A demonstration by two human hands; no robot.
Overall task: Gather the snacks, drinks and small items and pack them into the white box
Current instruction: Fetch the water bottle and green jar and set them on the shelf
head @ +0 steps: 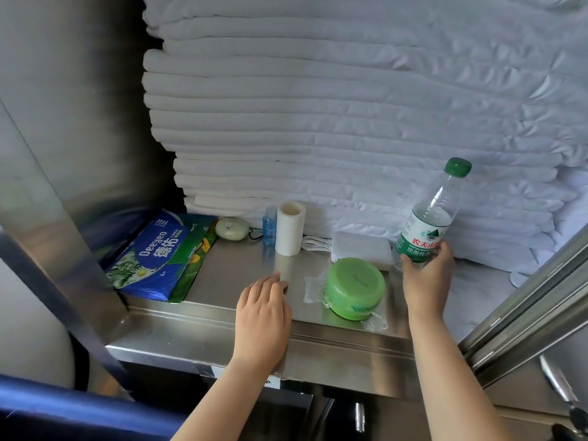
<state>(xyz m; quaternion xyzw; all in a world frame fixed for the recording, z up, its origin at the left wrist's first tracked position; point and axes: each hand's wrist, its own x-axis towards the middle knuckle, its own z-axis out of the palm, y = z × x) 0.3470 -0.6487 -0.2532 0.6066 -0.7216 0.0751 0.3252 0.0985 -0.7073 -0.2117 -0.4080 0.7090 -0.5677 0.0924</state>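
My right hand [426,275] grips the lower part of a clear water bottle [429,214] with a green cap and green label, tilted slightly right. My left hand [262,313] rests flat on the steel shelf [222,326], fingers relaxed and holding nothing. A green round lidded container [354,286] sits on clear plastic wrap between my hands. Behind it lies a white rectangular box [361,249] with a white cable. A white paper roll [289,227], a small blue bottle [269,224], a pale green oval case [231,228] and a blue tissue pack [149,256] stand further left.
A tall stack of folded white linens [350,106] fills the back of the shelf. A green packet [194,259] lies under the tissue pack. Steel cabinet walls close in at left and a steel frame [525,300] slants at right.
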